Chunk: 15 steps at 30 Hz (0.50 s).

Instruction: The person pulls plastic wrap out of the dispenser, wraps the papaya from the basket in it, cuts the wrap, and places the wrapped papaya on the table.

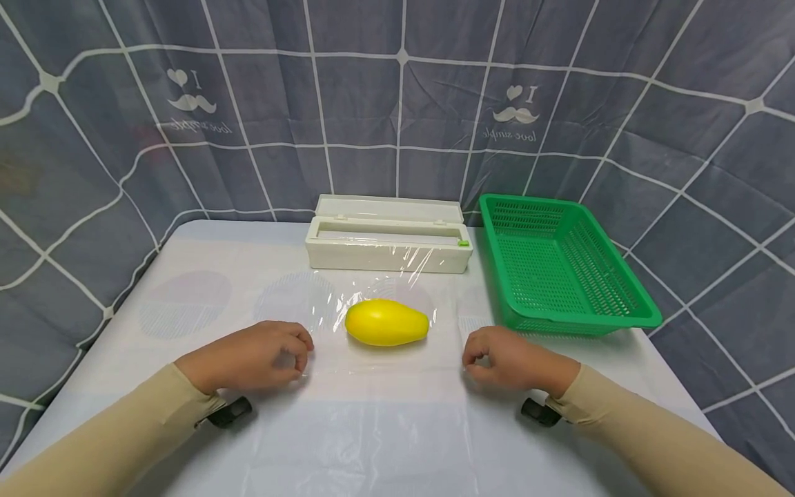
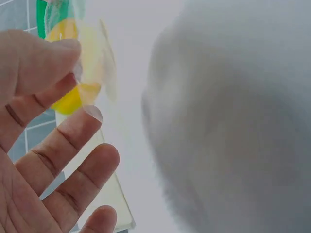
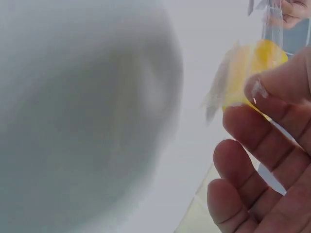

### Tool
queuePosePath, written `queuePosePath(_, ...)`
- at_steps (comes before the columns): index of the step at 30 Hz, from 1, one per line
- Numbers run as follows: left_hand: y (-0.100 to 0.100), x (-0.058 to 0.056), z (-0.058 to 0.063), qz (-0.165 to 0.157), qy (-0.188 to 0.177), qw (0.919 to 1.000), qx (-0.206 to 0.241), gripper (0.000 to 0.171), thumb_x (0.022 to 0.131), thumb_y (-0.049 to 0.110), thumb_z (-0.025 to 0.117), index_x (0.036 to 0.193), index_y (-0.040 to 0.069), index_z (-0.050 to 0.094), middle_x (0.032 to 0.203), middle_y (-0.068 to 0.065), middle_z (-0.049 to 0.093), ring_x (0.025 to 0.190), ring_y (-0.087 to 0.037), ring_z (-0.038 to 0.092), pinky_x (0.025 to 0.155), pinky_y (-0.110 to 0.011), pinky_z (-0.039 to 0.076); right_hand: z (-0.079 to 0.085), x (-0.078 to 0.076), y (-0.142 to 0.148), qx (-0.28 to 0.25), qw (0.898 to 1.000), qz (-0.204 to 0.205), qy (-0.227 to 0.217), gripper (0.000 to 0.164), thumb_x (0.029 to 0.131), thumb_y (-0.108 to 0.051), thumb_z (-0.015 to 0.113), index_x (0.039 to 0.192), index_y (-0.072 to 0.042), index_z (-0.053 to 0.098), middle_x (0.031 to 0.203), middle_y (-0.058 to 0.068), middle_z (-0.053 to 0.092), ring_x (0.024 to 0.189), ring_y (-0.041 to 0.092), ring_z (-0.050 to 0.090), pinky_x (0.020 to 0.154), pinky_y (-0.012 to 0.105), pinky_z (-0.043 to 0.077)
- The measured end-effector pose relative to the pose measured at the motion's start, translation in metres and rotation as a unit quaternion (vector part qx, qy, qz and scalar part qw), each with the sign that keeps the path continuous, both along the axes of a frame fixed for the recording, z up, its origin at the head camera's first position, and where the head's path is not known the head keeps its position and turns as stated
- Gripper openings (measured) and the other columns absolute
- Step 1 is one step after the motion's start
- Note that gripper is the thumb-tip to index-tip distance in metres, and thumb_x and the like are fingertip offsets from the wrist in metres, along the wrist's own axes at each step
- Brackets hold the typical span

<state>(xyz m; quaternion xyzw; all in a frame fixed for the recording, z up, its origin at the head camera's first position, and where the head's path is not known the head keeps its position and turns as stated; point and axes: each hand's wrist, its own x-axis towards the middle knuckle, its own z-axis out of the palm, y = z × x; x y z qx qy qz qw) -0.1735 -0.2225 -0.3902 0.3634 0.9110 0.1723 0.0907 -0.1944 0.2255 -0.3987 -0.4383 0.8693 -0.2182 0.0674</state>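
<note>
A sheet of clear cling film (image 1: 329,307) comes out of a white dispenser box (image 1: 388,259) and spreads toward me, over a smooth yellow oblong fruit (image 1: 386,323) like a papaya. Left of the fruit, my left hand (image 1: 261,355) pinches one near corner of the film between thumb and index finger. My right hand (image 1: 512,359) pinches the other corner, right of the fruit. In the left wrist view the other fingers (image 2: 82,182) spread loosely below the pinch. The right wrist view has the film (image 3: 235,73) bunched at the thumb tip.
The box's lid (image 1: 388,208) stands raised at the back, and a small green piece (image 1: 463,243) sits at its right front edge. A green plastic basket (image 1: 562,276) stands at the back right, close behind my right hand. A grey checked curtain (image 1: 360,103) surrounds the table (image 1: 373,449).
</note>
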Motion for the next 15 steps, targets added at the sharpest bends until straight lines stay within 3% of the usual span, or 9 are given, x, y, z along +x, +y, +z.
queuePosePath(6,-0.002,-0.006,0.014,0.021,-0.031,0.999,0.026,0.027,0.094,0.016,0.075,0.083,0.038,0.067,0.121,0.005,0.07,0.112,-0.02,0.065,0.097,-0.045,0.056,0.018,-0.003,0.001,-0.032,0.999,-0.028,0.019,0.017,0.088,0.002,0.071,0.083,-0.013,0.075,0.083,-0.011,0.068,0.079,0.007,0.062,0.074,0.032,0.058)
queuePosePath(15,-0.004,-0.021,0.033,0.044,-0.067,0.995,0.06,0.018,0.099,0.018,0.072,0.087,0.031,0.07,0.125,0.002,0.07,0.118,-0.022,0.064,0.099,-0.05,0.054,0.04,-0.015,-0.003,-0.025,0.994,-0.103,-0.01,0.014,0.094,-0.003,0.07,0.088,-0.015,0.074,0.086,-0.009,0.068,0.075,0.002,0.053,0.066,0.023,0.049)
